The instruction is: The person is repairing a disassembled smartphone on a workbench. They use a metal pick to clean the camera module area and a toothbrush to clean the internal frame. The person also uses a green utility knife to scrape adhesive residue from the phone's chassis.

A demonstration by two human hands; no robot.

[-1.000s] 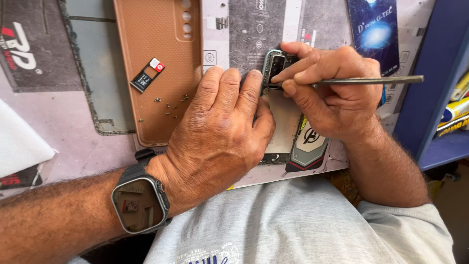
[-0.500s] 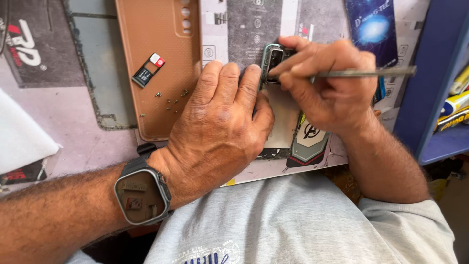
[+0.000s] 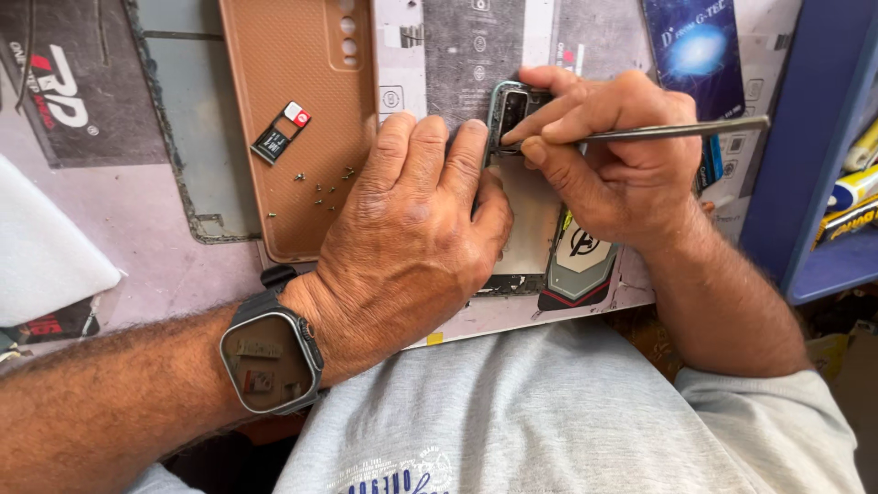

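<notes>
Closest to me, my grey shirt fills the lower view, and my left forearm crosses it with a square dark-faced smartwatch on a black strap (image 3: 271, 360) at the wrist.

Over the last second little has moved: both hands have slid a touch toward the top of the opened phone, and the tool's tip has settled deeper into its upper corner. I judge that the work stays at that same corner, with fine probing rather than a new step.

My left hand (image 3: 412, 229) lies palm down, fingers together and flat, pressing the opened grey smartphone with its bare metal frame (image 3: 530, 220) against the tabletop (image 3: 137, 220). It covers most of the phone's left side, so I cannot tell what lies under the palm.

My right hand (image 3: 622, 155) is closed in a pen grip on a thin grey metal pick (image 3: 677, 130), thumb and forefinger clamped near its tip, the shaft running out to the right. The tip sits at the phone's top camera corner.

Further off, a tan textured phone back cover (image 3: 293, 128) lies inside up, just left of my left hand, holding a small black SIM tray (image 3: 279, 134) and scattered tiny screws (image 3: 325, 187). Beyond to the right lies a blue printed packet (image 3: 695, 46).
</notes>
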